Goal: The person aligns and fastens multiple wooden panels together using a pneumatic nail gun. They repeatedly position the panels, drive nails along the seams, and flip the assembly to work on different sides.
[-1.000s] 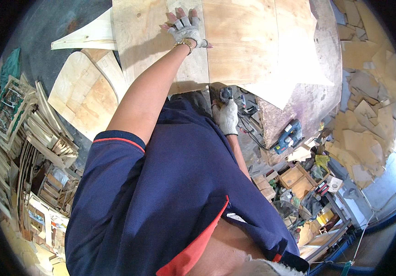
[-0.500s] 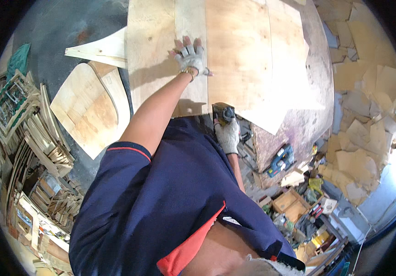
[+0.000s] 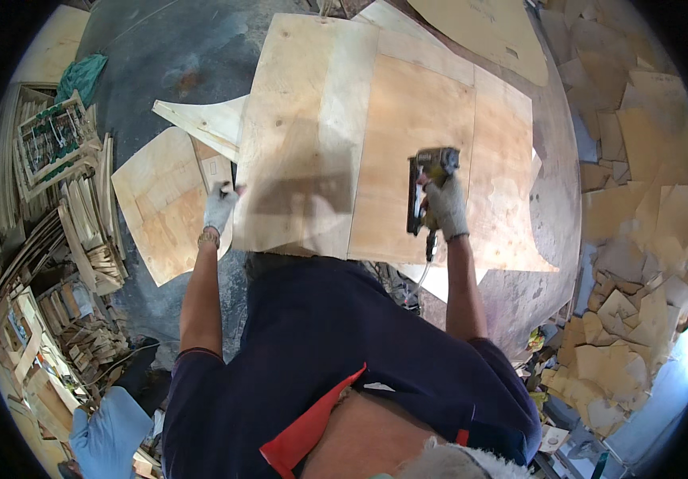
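A large pale plywood panel (image 3: 312,136) lies on the round work table (image 3: 551,239), with a browner sheet (image 3: 412,152) on top of it. My left hand (image 3: 220,206), in a white glove, grips the panel's left edge near its front corner. My right hand (image 3: 445,209), also gloved, holds a dark nail gun (image 3: 428,185) by its handle. The gun's head rests on the browner sheet near its right seam. A thin hose (image 3: 422,275) drops from the gun toward my body.
Loose plywood offcuts (image 3: 164,199) lie left of the panel on the grey floor. Stacks of wooden slats and frames (image 3: 56,207) fill the left side. Scrap board pieces (image 3: 639,199) pile up at the right. Something pale blue (image 3: 108,435) shows at the lower left.
My left hand slid from flat on the panel's top to its left edge. My right hand lifted the nail gun from near my body onto the browner sheet.
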Demonstrator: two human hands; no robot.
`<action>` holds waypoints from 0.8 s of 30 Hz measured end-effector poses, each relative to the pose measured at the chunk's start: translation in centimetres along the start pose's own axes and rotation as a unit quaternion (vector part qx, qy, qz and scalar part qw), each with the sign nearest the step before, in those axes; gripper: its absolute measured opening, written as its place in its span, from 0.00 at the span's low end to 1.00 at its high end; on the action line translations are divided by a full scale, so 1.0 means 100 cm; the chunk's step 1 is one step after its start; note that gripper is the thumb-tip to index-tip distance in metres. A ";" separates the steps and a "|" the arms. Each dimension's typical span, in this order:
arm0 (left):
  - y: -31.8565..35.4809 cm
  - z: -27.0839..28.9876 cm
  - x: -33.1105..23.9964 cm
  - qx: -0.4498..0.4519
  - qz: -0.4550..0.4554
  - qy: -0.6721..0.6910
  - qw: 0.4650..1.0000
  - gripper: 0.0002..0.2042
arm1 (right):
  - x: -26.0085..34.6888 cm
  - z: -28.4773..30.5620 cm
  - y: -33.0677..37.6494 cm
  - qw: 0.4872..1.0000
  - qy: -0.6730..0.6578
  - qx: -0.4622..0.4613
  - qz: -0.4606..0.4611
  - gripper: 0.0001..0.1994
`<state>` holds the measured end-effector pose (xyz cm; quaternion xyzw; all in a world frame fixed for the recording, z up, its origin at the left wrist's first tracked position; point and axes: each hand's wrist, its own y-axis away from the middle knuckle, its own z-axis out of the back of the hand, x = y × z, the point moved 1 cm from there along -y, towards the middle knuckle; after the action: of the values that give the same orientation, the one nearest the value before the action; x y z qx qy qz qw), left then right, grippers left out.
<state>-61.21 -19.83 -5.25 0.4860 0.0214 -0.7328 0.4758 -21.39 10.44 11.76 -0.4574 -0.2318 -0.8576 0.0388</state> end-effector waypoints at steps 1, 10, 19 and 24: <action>0.005 -0.008 0.001 0.064 -0.001 0.066 0.996 0.24 | 0.014 0.001 -0.022 1.000 0.002 0.013 0.015 0.12; 0.044 -0.018 -0.035 0.140 0.112 0.038 0.983 0.14 | 0.126 -0.042 -0.233 0.998 0.017 0.025 0.060 0.13; 0.048 -0.013 -0.056 0.144 0.225 0.143 0.953 0.10 | 0.133 -0.093 -0.374 0.999 -0.018 0.024 0.031 0.09; 0.051 -0.015 -0.060 0.108 0.231 0.162 0.953 0.10 | 0.130 -0.101 -0.384 0.997 0.017 0.016 0.074 0.09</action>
<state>-56.05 -17.82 0.52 0.6380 -0.0936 -0.5126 0.5670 -47.36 42.08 3.55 -0.4580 -0.2106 -0.8562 0.1131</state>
